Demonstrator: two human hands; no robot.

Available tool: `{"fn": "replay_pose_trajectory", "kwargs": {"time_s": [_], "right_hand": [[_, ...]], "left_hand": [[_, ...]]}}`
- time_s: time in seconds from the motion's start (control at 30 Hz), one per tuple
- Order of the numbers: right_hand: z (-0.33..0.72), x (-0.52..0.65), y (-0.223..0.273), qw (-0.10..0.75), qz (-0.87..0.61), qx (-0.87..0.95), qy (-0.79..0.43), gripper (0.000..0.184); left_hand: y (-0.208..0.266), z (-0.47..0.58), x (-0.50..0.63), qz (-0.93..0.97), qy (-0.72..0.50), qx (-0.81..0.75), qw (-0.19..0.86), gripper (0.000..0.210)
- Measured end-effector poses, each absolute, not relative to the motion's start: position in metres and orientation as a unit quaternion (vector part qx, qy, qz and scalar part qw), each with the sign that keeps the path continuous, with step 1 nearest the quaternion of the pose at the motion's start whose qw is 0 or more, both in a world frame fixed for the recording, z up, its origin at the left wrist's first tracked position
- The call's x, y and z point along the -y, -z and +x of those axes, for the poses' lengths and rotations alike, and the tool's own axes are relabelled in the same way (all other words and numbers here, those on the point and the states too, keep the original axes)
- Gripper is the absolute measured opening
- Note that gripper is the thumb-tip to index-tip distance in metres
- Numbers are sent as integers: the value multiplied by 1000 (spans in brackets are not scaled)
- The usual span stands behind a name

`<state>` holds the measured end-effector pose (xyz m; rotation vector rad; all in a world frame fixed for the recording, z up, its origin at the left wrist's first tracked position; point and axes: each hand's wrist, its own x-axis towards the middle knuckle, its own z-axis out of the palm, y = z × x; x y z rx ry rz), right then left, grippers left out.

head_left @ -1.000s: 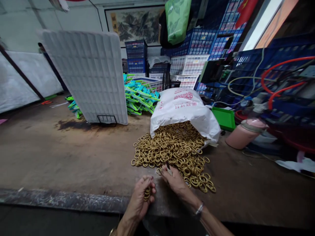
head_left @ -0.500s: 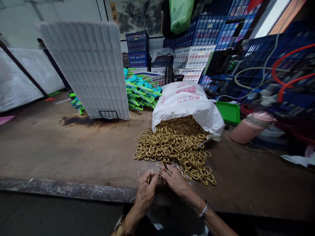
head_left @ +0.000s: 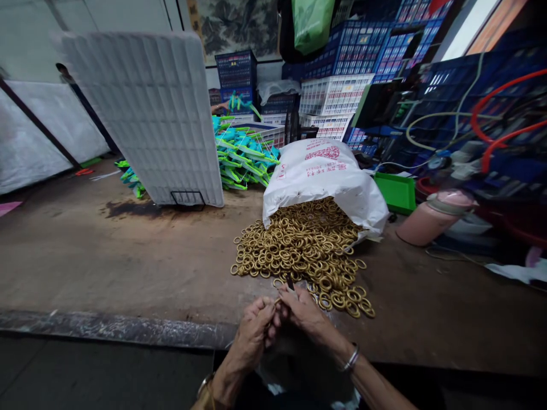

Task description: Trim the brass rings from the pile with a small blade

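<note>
My left hand (head_left: 255, 326) is closed in a pinch on a brass-coloured ring (head_left: 277, 302) at the front of the table. Close against it, my right hand (head_left: 305, 312) is closed around a small tool with a dark end and a flat metal part (head_left: 291, 286), perhaps a small knife; its lower part is hidden by the fingers. Just beyond both hands lies a heap of brass-coloured rings (head_left: 294, 247). The rings spill from the open mouth of a white woven sack (head_left: 320, 176) with red print, lying on its side.
A tall white ribbed panel (head_left: 149, 114) stands on the table (head_left: 128, 267) at left. Behind it are teal and green plastic pieces (head_left: 243, 154) and another person's hand (head_left: 220, 108). A green tray (head_left: 395, 192) and a pink bottle (head_left: 433, 219) stand at right, with stacked crates (head_left: 337, 94) behind.
My left fingers have shifted, and the ring in them now shows between the two hands. At the back, another person's hand has appeared with a teal and green piece raised.
</note>
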<state>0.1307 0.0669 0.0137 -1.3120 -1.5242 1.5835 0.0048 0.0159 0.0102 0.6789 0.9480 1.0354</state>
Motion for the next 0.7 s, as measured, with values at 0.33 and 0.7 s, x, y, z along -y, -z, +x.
{"fn": "replay_pose_trajectory", "kwargs": {"time_s": [0.33, 0.7], "right_hand": [[139, -54, -14, 149, -500, 807, -276, 26], [145, -62, -12, 39, -572, 801, -175, 28]], "left_hand": [[-16, 8, -21, 316, -482, -507, 641, 35], [-17, 1, -7, 322, -476, -486, 658, 29]]}}
